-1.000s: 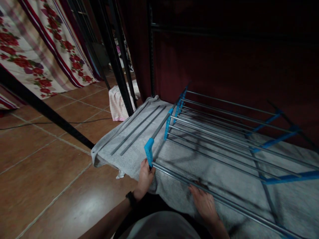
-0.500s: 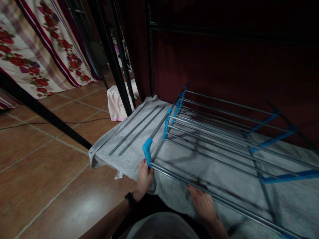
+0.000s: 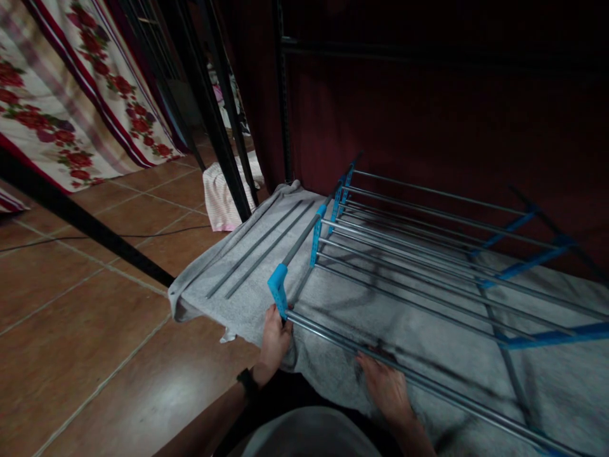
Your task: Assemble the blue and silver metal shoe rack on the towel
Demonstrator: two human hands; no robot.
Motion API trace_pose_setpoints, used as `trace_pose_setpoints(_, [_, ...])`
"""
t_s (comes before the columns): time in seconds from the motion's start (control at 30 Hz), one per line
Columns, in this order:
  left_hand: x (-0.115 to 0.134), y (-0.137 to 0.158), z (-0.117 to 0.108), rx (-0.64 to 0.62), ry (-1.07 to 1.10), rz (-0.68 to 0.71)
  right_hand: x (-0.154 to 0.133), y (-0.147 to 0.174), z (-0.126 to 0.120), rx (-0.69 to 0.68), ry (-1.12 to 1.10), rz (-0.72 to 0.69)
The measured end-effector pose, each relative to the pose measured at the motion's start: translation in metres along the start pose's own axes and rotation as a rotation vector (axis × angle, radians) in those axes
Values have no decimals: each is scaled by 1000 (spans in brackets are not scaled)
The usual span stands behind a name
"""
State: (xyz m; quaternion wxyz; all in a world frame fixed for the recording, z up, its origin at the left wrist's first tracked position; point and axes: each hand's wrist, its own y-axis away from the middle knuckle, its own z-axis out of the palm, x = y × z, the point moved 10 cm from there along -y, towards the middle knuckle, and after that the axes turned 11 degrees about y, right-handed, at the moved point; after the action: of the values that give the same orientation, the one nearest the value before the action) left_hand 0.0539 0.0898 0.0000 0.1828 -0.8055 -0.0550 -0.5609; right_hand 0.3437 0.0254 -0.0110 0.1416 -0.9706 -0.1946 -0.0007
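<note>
A rack of grey metal tubes joined by blue plastic pieces (image 3: 314, 244) lies on its side over a grey cloth. My left hand (image 3: 276, 339), a dark band on its wrist, is closed at the near left corner, just under a blue corner connector (image 3: 278, 289). The thumb and fingers meet the frame there, partly hidden. Along the front pair of metal tubes (image 3: 457, 395), my right hand (image 3: 385, 384) has its fingers curled at the tubes from the near side; their tips are hidden. Two loose metal rods (image 3: 261, 249) lie side by side left of the rack.
The grey cloth (image 3: 200, 301) covers a low surface whose left edge drops to a tiled floor (image 3: 114, 317). Black metal posts (image 3: 90, 216) slant around it. Behind stands a dark red panel (image 3: 419, 120). A flowered curtain (image 3: 80, 101) and a pale striped cloth (image 3: 221, 197) are at left.
The rack's blue near-left corner has tipped very slightly left, with my left hand on it. My right hand stays at the front tubes.
</note>
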Motion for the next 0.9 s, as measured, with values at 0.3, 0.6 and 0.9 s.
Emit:
trace_pose_setpoints(0.3, [-3, 0, 1, -24, -6, 12, -1, 0, -16, 188, -10, -1])
trace_pose_setpoints(0.6, [-3, 1, -2, -14, -30, 8, -1, 4, -9, 182, -17, -1])
trace_pose_setpoints(0.9, [-3, -3, -4, -1, -44, 41, 0, 7, 13, 146, -22, 17])
